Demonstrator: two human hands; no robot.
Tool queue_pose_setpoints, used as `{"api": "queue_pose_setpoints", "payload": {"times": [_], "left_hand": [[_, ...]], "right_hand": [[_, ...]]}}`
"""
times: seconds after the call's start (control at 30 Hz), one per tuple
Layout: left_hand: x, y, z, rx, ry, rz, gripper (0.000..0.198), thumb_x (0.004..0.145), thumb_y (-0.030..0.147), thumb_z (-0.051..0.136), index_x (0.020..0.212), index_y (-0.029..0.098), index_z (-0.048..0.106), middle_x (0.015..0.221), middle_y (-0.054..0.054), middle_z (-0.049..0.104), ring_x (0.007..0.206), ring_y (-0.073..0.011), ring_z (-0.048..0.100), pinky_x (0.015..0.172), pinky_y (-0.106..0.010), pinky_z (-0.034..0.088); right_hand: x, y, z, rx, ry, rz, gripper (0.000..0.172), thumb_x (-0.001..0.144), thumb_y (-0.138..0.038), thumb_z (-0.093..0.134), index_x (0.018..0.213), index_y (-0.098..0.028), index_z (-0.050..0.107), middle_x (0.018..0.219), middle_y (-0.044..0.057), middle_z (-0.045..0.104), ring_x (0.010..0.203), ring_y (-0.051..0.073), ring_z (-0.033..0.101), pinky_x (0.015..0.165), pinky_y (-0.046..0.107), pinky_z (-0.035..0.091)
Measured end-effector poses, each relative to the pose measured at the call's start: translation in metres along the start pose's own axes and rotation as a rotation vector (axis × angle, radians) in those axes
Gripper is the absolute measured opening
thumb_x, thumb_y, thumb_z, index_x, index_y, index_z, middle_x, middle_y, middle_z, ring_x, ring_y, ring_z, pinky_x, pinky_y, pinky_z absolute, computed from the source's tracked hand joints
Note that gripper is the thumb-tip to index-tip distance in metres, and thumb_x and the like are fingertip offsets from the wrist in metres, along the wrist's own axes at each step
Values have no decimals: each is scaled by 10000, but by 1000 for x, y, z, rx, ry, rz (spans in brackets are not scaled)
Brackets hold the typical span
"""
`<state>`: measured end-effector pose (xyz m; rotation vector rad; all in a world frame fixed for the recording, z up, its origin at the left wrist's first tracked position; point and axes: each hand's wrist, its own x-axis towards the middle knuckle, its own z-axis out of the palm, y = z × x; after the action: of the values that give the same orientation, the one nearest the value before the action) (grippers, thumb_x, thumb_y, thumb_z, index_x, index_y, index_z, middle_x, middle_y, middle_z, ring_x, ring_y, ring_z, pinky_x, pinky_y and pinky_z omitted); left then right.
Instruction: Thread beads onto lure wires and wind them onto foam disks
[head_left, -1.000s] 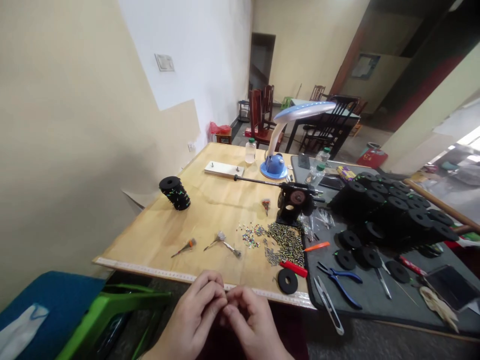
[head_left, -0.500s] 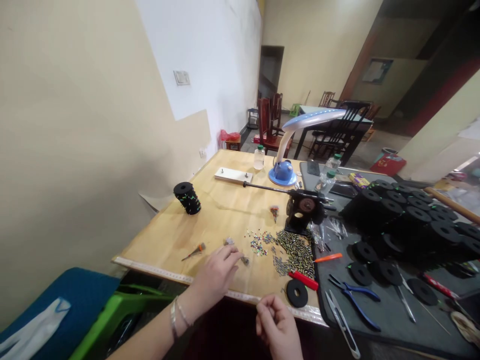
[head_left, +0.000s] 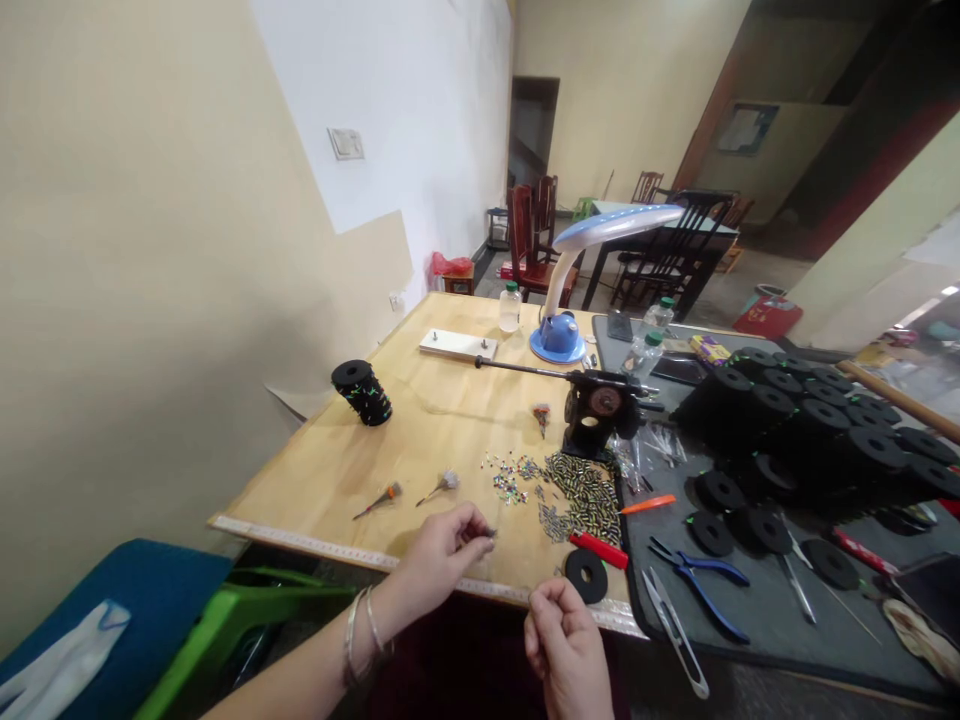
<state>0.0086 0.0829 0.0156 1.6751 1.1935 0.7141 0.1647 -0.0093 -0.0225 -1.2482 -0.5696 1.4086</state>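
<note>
My left hand (head_left: 448,548) is over the table's front part, thumb and forefinger pinched at a small dark grey piece (head_left: 491,533), too small to name. To its left lie two small tufted pieces with thin pointed ends, one with an orange band (head_left: 391,493) and one pale grey (head_left: 445,482). My right hand (head_left: 564,640) is closed at the table's front edge, fingertips pressed together; whatever they hold is hidden. Just beyond it lies a black foam ring (head_left: 586,576) beside a red-handled tool (head_left: 598,549). Small coloured beads (head_left: 510,485) and a pile of striped metallic pieces (head_left: 581,490) lie farther back.
A black clamp-like device with a long rod (head_left: 600,405) stands behind the pile. Left of it is a black foam spool (head_left: 364,392). On the grey mat (head_left: 667,625) lie blue pliers (head_left: 709,580), tweezers (head_left: 675,632) and many foam rings. A blue lamp (head_left: 557,338) stands behind.
My left hand has drawn back and to the right, uncovering the pale grey tufted piece; its fingers now pinch the small dark piece. My right hand has shifted slightly right. The view has tilted a little.
</note>
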Motion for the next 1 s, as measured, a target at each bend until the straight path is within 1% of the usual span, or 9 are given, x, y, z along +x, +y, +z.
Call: {"api": "queue_pose_setpoints", "payload": {"times": [0.03, 0.1, 0.17, 0.23, 0.4, 0.63, 0.8, 1.0], "left_hand": [[-6, -2, 5, -172, -27, -91, 137, 763, 254, 613, 705, 188, 507, 609, 24, 596, 546, -128, 539, 536, -236, 435], [-19, -6, 17, -378, -65, -252, 225, 720, 310, 655, 676, 193, 467, 523, 45, 583, 414, -88, 459, 431, -203, 368], [-30, -10, 28, -469, -55, -338, 289, 689, 355, 689, 659, 192, 452, 484, 45, 590, 363, -67, 419, 395, -188, 329], [-38, -12, 36, -520, -23, -371, 330, 664, 386, 710, 643, 191, 446, 467, 42, 591, 356, -63, 424, 389, -183, 327], [-45, -9, 42, -554, 10, -377, 360, 623, 372, 746, 605, 194, 434, 446, 68, 535, 380, -72, 456, 403, -187, 361], [-48, -8, 44, -480, 41, -303, 286, 632, 278, 731, 588, 174, 468, 498, 65, 500, 464, -80, 468, 471, -194, 361], [-49, -8, 46, -458, 43, -288, 254, 640, 261, 716, 591, 170, 485, 521, 58, 502, 482, -84, 449, 485, -200, 347], [-50, -10, 46, -412, 81, -264, 227, 650, 239, 695, 589, 173, 487, 521, 60, 492, 487, -91, 444, 490, -204, 347]], "right_hand": [[-1, -1, 2, -10, -6, -6, 529, 626, -659, 719, 713, -192, 486, 401, -84, 465, 346, 32, 286, 360, 140, 169], [-2, -3, 5, -36, -23, -14, 514, 646, -651, 709, 717, -187, 500, 402, -79, 472, 354, 38, 303, 369, 147, 188], [-3, -4, 9, -70, -48, -19, 503, 656, -644, 704, 710, -182, 513, 402, -75, 476, 360, 45, 323, 378, 155, 212], [-4, -4, 12, -115, -72, -31, 490, 668, -631, 700, 695, -174, 524, 409, -66, 487, 365, 51, 344, 386, 163, 233], [-5, -5, 14, -195, -107, -65, 434, 709, -574, 685, 681, -165, 543, 430, -57, 495, 379, 70, 381, 396, 179, 260], [-3, -2, 11, -280, -106, -117, 345, 758, -475, 669, 670, -160, 560, 429, -63, 475, 390, 83, 397, 420, 194, 293], [-3, -2, 10, -296, -90, -125, 341, 746, -474, 683, 670, -163, 565, 421, -65, 471, 385, 86, 399, 414, 194, 295], [-3, -2, 10, -314, -80, -134, 361, 748, -497, 672, 677, -150, 601, 433, -40, 503, 407, 110, 432, 442, 216, 327]]}}
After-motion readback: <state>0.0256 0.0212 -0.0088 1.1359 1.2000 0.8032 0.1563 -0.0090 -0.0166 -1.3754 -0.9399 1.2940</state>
